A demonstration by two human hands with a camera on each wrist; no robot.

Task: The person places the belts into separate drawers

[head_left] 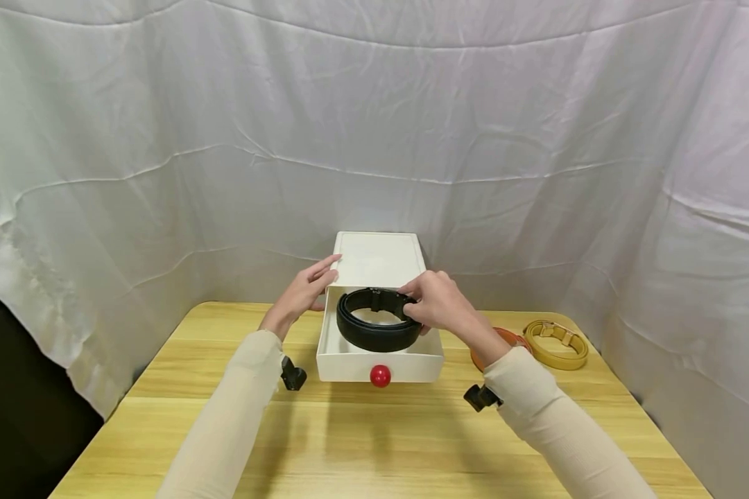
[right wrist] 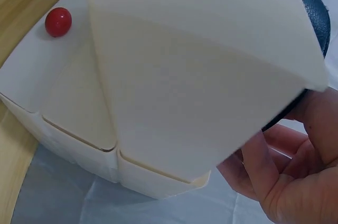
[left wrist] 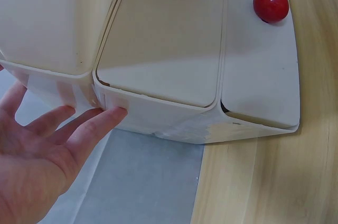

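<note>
The left hand rests with straight fingers on the white box. The black belt lies coiled in the open drawer, where the right hand pinches its rim. Two more belts lie on the bench.

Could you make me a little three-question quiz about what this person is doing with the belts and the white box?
1. True or false: the right hand grips the black belt in the open drawer.
2. What does the left hand touch? A. the red knob B. the cabinet C. the yellow belt
3. How many belts lie on the table outside the drawer?

Key: 1 true; 2 B; 3 two, the yellow belt and an orange one.
</note>
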